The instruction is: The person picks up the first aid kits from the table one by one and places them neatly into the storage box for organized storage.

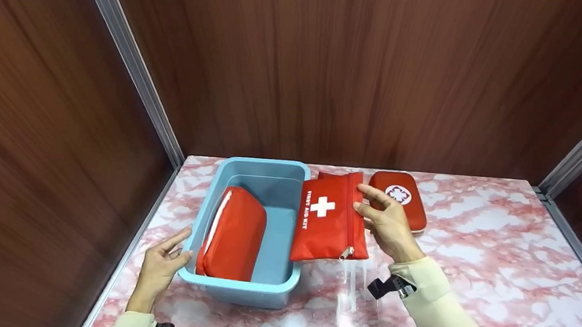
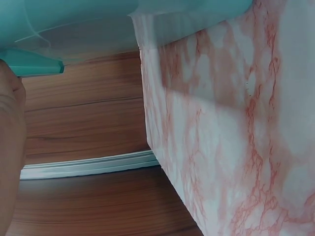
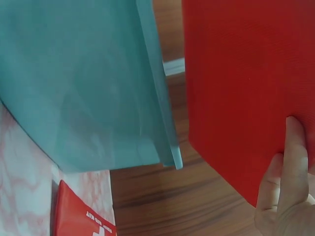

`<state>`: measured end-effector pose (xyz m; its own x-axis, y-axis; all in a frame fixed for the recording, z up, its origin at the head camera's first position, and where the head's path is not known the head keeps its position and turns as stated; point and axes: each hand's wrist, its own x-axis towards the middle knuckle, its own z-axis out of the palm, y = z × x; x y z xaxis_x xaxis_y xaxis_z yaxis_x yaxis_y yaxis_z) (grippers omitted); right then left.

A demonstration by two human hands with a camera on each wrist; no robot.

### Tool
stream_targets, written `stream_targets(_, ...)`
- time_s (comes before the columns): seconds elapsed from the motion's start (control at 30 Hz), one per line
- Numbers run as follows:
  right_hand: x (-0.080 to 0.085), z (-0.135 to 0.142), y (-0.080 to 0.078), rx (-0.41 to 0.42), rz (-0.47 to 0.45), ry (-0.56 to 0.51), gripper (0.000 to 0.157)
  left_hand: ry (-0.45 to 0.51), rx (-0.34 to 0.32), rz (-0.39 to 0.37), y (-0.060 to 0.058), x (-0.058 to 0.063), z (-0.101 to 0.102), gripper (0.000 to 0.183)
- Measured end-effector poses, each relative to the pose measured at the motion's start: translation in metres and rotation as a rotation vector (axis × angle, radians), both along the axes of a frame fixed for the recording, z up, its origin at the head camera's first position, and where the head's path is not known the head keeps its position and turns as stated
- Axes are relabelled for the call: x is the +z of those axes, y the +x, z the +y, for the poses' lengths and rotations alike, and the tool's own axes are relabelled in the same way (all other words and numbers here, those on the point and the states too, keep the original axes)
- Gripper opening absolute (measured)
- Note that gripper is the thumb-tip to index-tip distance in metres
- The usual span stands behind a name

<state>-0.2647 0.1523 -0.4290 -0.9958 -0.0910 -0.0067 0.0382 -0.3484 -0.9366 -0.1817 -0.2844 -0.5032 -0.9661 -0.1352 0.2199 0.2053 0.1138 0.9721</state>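
My left hand (image 1: 160, 267) holds the left rim of a blue plastic bin (image 1: 240, 285) near its front corner. In the left wrist view only part of that hand (image 2: 10, 103) shows, at the rim. A red pouch with a white stripe (image 1: 236, 237) leans inside the bin along its left wall. My right hand (image 1: 388, 220) pinches the right edge of a flat red first aid pouch (image 1: 325, 223), raised beside the bin's right rim, its zipper pull hanging at the near corner. The right wrist view shows fingers (image 3: 294, 162) against the pouch's plain red back.
Behind the raised pouch, another red first aid pouch (image 3: 81, 216) lies on the marbled pink table (image 1: 497, 252), mostly hidden in the head view. A red case with a round white emblem (image 1: 410, 204) sits right of it. Wood-grain panels (image 1: 329, 73) enclose the back and sides.
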Motion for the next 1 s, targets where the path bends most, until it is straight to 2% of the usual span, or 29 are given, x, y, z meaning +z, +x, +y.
stream_targets(0.37, -0.001, -0.023, -0.004, 0.037, 0.005, 0.060, 0.052, 0.025, 0.027, -0.071, 0.002, 0.002, 0.002, 0.051)
stream_targets(0.73, -0.006, -0.037, -0.006, 0.064, -0.036, 0.059, 0.052, 0.046, 0.034, -0.104, 0.001, 0.003, 0.004, 0.053)
stream_targets(1.0, -0.009, -0.041, -0.007, 0.075, -0.031, 0.057, 0.053, 0.049, 0.041, -0.112, 0.000, 0.003, 0.005, 0.052)
